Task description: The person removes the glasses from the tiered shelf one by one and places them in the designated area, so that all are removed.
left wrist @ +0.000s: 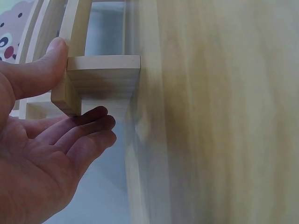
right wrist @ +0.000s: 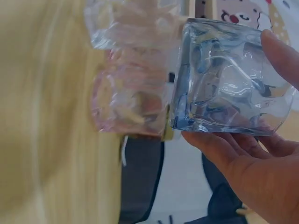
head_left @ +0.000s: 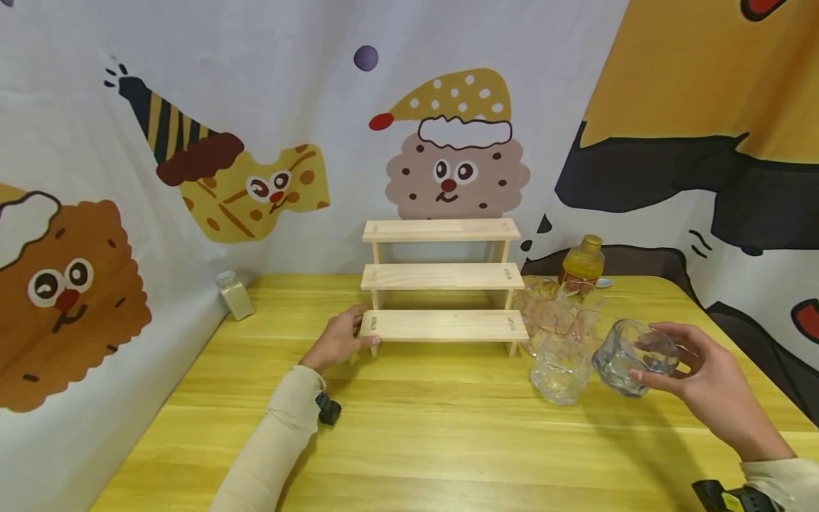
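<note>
A three-tier wooden stand (head_left: 444,323) stands near the back of the table. At the left end of its lowest step, my left hand (head_left: 340,340) grips the board; in the left wrist view the thumb lies on the board (left wrist: 67,100) and the fingers are on its other side. My right hand (head_left: 719,387) holds a bluish clear glass (head_left: 619,359), tilted and raised above the table, thumb on one side and fingers on the other. Just left of it, a clear glass (head_left: 558,377) stands on the table. Pink-tinted glasses (right wrist: 133,100) cluster behind that one, partly overlapping.
Behind the glasses is a yellow-capped bottle (head_left: 585,259), with a small white item (head_left: 603,283) beside it. A small jar with pale contents (head_left: 235,296) stands at the table's back left. A printed cloth (head_left: 288,107) hangs behind the yellow wood-grain table (head_left: 409,441).
</note>
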Demonstrator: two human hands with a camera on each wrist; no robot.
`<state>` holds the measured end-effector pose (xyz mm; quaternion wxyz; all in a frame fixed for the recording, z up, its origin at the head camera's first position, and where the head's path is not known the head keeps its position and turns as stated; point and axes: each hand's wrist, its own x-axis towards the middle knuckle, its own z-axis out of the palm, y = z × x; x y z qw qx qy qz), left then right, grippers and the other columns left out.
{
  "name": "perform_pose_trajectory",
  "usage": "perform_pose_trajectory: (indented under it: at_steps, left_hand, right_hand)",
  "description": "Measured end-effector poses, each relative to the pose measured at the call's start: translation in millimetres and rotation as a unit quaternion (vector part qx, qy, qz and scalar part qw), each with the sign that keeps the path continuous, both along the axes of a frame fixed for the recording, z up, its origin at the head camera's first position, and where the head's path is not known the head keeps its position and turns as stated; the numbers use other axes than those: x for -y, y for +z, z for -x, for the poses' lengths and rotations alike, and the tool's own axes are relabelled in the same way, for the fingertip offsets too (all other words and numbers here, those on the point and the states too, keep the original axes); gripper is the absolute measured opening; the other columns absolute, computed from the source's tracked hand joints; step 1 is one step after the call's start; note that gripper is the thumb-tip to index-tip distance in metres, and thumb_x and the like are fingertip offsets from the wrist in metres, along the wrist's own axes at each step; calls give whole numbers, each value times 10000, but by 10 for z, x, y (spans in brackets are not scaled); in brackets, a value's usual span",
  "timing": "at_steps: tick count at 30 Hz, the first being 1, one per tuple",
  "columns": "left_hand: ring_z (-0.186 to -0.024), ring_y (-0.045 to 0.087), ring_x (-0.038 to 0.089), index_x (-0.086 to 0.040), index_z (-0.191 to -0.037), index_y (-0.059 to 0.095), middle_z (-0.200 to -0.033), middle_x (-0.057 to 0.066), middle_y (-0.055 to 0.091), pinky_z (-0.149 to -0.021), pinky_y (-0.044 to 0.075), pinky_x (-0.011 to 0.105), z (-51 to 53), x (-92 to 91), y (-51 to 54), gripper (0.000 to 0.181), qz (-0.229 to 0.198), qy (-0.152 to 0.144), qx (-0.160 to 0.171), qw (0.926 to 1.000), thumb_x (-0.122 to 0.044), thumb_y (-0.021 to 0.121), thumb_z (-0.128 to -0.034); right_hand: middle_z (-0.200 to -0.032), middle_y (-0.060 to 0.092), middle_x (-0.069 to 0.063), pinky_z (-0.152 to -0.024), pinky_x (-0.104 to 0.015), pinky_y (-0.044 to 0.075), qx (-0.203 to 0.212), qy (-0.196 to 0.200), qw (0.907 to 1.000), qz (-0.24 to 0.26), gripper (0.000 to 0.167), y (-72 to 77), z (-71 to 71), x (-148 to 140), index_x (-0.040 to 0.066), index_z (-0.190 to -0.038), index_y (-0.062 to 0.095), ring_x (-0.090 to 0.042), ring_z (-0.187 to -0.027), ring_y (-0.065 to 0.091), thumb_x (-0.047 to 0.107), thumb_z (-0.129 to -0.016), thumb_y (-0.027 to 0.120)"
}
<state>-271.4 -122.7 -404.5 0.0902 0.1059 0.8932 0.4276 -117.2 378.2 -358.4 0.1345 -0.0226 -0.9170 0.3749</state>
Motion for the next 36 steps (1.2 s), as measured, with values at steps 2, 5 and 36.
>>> perform_pose_trajectory:
  at_steps: [2,5,36]
  left_hand:
    - [-1358,533,385,-15,-1554,324,-1488,267,503,-1082,495,505,0,-4,-7,742,46,-24,-23,10000,-150,715,-938]
    - [-1362,527,392,3,-1553,319,-1485,274,502,-1085,493,505,-2,-8,-19,744,81,-57,-30,9999,-150,713,-940]
    - [-1374,517,384,-16,-1559,311,-1498,261,494,-1092,488,509,10,19,-11,742,-9,-28,-19,10000,-157,706,-947]
  right_hand:
    - [-1073,536,315,-641,-136,551,182,-35,9998,16,806,-46,-4,-42,19,-1431,412,280,-928,464,288,-812,853]
    - [-1058,537,320,-643,-147,553,435,-55,9990,96,833,-113,-3,-86,5,-1429,393,277,-916,475,309,-807,854]
    - [-1421,475,-292,-725,-156,535,1435,412,9886,204,900,-404,200,-140,-63,-1474,299,-84,-1080,636,296,-839,826]
